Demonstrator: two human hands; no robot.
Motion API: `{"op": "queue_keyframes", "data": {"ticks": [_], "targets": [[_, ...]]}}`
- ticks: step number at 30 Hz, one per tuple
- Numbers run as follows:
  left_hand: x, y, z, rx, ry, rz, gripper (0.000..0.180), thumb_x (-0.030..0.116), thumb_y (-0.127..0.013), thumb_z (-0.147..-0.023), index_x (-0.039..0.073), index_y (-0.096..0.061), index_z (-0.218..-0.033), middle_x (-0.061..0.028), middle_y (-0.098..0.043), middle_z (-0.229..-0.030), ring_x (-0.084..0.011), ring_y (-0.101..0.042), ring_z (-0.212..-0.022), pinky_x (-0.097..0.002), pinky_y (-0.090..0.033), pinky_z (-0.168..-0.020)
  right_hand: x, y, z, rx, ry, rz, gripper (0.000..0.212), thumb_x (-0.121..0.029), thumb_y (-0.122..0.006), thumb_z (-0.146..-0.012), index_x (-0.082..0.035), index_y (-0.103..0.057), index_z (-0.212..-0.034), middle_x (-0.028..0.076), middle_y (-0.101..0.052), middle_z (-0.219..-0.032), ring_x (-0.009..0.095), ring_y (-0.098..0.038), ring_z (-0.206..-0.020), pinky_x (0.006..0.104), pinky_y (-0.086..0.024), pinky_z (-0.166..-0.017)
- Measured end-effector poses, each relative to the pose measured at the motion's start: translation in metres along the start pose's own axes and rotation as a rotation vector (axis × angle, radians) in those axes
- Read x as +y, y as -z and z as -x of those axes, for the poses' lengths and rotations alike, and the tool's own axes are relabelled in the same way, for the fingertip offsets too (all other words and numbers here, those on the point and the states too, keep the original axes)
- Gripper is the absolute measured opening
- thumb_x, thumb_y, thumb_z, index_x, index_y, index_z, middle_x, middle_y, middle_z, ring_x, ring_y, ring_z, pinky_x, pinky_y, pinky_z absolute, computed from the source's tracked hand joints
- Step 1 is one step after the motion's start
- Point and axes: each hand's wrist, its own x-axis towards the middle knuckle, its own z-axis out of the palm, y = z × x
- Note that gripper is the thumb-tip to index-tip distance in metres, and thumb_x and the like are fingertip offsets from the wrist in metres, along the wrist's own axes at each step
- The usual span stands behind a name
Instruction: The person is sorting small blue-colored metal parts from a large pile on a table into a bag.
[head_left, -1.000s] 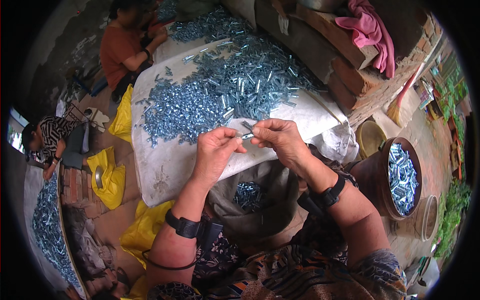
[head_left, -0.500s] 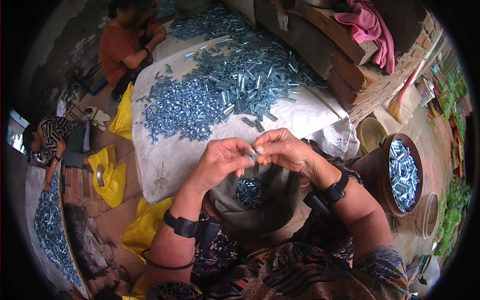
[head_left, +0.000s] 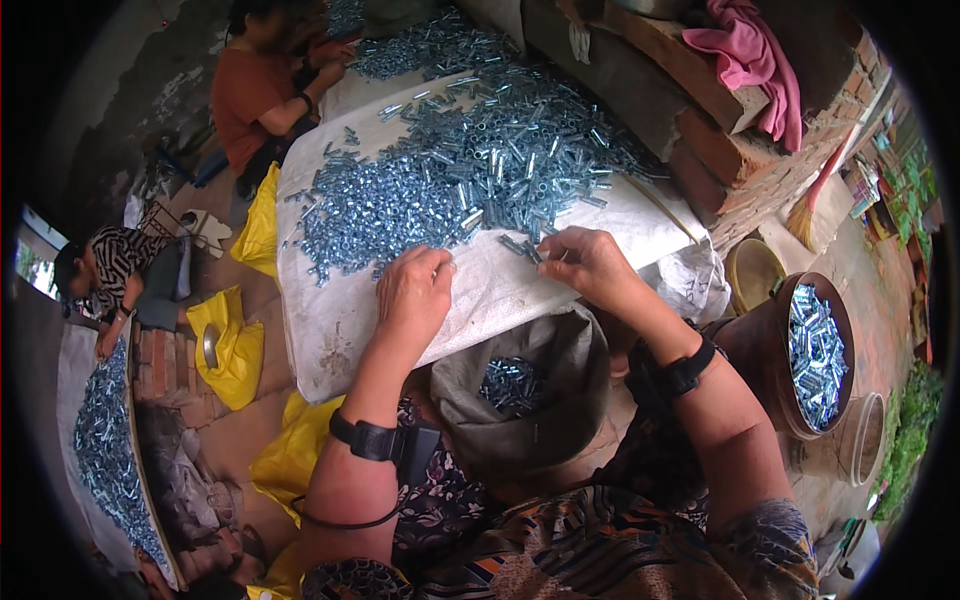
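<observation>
Over the near edge of the heap of small silvery nut-like pieces [head_left: 370, 215], my left hand [head_left: 413, 295] has its fingers curled down. What its fingertips hold, if anything, is hidden. My right hand [head_left: 590, 262] pinches with thumb and forefinger at the end of a short metal sleeve [head_left: 533, 252] lying on the white cloth [head_left: 480, 300]. Another sleeve [head_left: 511, 243] lies right beside it. Behind both hands spreads a larger heap of metal sleeves [head_left: 525, 145]. Below them, in front of me, a grey sack-lined container [head_left: 470, 425] holds several finished-looking metal pieces [head_left: 512, 385].
On the right stands a bucket [head_left: 845, 350] full of metal sleeves, with pale buckets around it. A brick ledge [head_left: 720, 160] carries a pink cloth [head_left: 745, 60]. Yellow bags [head_left: 225, 350] lie to the left. Two people [head_left: 250, 100] work over other heaps.
My hands were together over the sack-lined container, fingers meeting around a small piece. Now they are apart and farther forward, the left at the nut heap, the right at the loose sleeves.
</observation>
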Motion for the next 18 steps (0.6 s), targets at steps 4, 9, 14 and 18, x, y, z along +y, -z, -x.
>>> {"op": "queue_keyframes", "data": {"ticks": [4,9,14,18], "targets": [[-0.012,-0.012,-0.017,0.120,-0.148,-0.281,0.011,0.008,-0.058,-0.078,0.005,-0.067,-0.083,-0.0101,-0.062,-0.085,-0.0269,-0.055,-0.084,-0.0383,-0.040,-0.078,-0.003,-0.011,-0.012,0.048,0.038,0.136,0.027,-0.015,-0.071,-0.074,-0.002,-0.066,-0.097,0.014,-0.063,-0.084,0.027,-0.063,-0.073,0.0354,-0.051,-0.069],[-0.029,-0.034,-0.030,0.093,-0.315,-0.441,0.010,0.003,-0.057,-0.072,0.006,-0.065,-0.077,-0.0097,-0.060,-0.080,-0.0252,-0.054,-0.083,-0.0372,-0.037,-0.077,0.006,-0.021,-0.020,0.118,0.157,0.331,0.025,-0.018,-0.068,-0.074,-0.005,-0.066,-0.095,0.014,-0.062,-0.086,0.033,-0.062,-0.080,0.0400,-0.049,-0.073],[-0.028,-0.039,-0.035,0.049,-0.357,-0.547,0.007,0.002,-0.058,-0.069,0.004,-0.062,-0.073,-0.0117,-0.059,-0.078,-0.0255,-0.054,-0.082,-0.0385,-0.037,-0.076,0.008,-0.023,-0.022,0.116,0.143,0.405,0.023,-0.015,-0.066,-0.073,-0.007,-0.067,-0.094,0.013,-0.063,-0.088,0.034,-0.062,-0.080,0.0411,-0.050,-0.072],[-0.024,-0.040,-0.037,0.036,-0.296,-0.583,0.006,0.002,-0.057,-0.069,0.003,-0.062,-0.073,-0.0138,-0.060,-0.078,-0.0261,-0.055,-0.082,-0.0385,-0.037,-0.077,0.012,-0.023,-0.020,0.179,0.162,0.332,0.023,-0.011,-0.064,-0.073,-0.006,-0.067,-0.095,0.014,-0.065,-0.086,0.032,-0.063,-0.077,0.0385,-0.050,-0.071]]}}
